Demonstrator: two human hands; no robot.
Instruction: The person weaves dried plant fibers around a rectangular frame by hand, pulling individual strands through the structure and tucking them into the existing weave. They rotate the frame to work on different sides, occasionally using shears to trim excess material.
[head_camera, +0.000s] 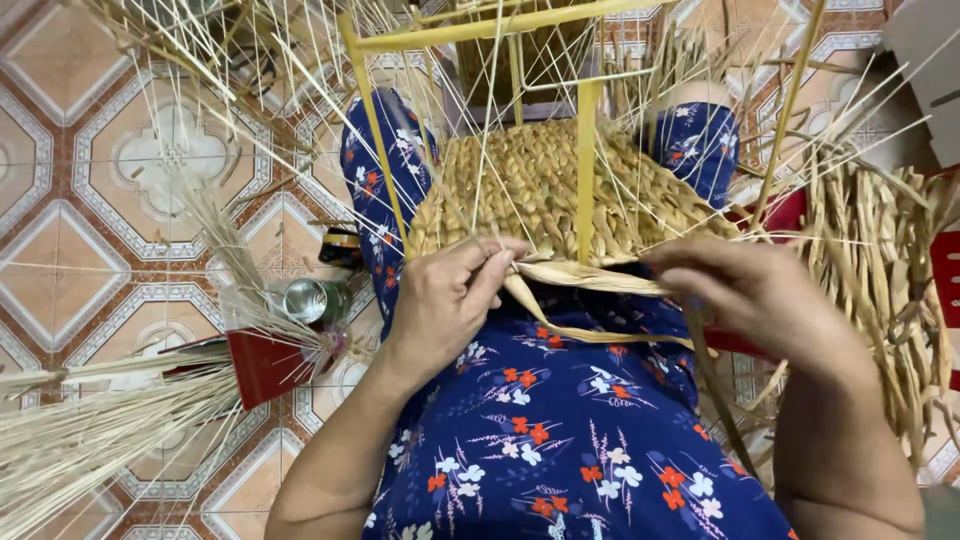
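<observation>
Both hands work the weave's near edge: left hand (450, 300) pinches a flat straw strand (590, 278) against the woven panel (540, 190), right hand (765, 295) grips its far end, seemingly mid-tuck, which calls for steady tension.

Resting on the lap, between the knees — a woven basket panel (540, 190) with a metal frame (585, 150) rising over it. At its near edge, left hand (445, 300) and right hand (760, 300) on a flat strand (590, 277) between them. Left on the floor, a can (312, 300) beside a straw bundle (90, 440) — right, a heap of dried reeds (880, 270).
</observation>
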